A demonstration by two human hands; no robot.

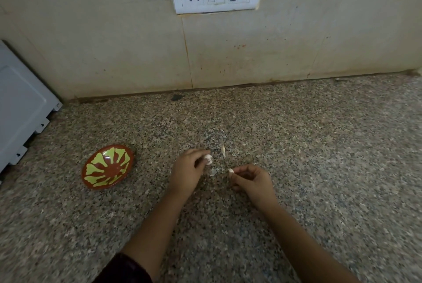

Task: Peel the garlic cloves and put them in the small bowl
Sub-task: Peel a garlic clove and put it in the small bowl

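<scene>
Mid-desk (319, 145), your left hand (188, 172) curls its fingers (198, 152) round a garlic piece (208, 159), while your right hand (251, 180) pinches a single clove (230, 170) at its fingertips. Peel scraps (223, 151) lie just beyond them, and the small bowl (108, 167) sits toward the desk's left edge.

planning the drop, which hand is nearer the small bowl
Left. The left hand is right of the small bowl; the right hand lies farther right.
</scene>
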